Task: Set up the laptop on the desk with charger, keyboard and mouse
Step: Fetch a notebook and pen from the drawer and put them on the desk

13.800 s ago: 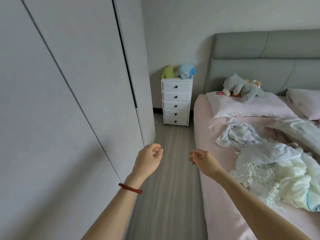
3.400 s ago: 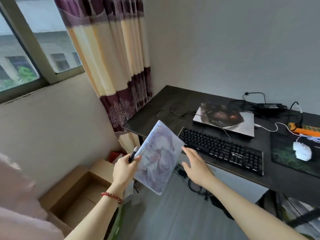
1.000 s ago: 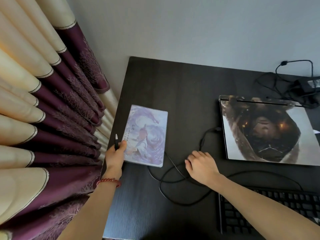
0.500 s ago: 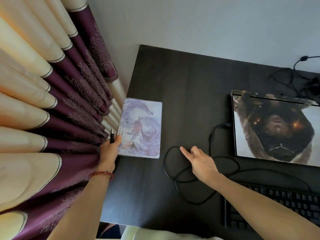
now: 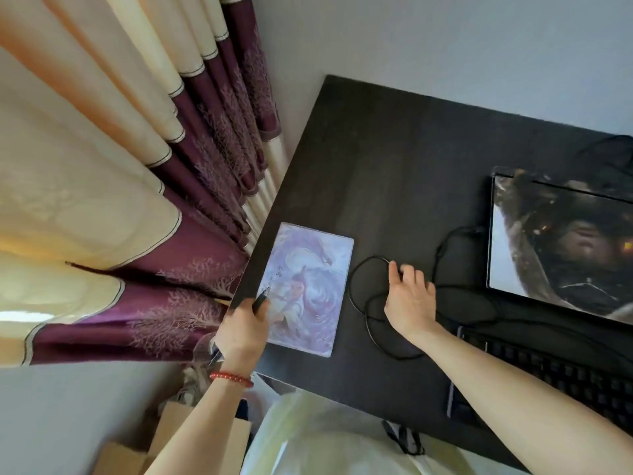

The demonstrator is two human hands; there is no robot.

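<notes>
A closed laptop with a dark picture on its lid lies at the right of the black desk. A black keyboard sits in front of it, partly under my right forearm. A loose black cable loops between them and a purple illustrated notebook near the desk's left edge. My left hand holds a black pen with its tip over the notebook's near left corner. My right hand rests on the cable loops, fingers loosely spread. No mouse is in view.
Cream and purple curtains hang close along the desk's left edge. More black cable lies at the far right behind the laptop. Brown cardboard and a pale bag sit on the floor below the desk's front edge.
My left hand has let go of the notebook's edge and now brings the pen over its corner. My right hand stays on the cable loops. The view has tilted and shifted left.
</notes>
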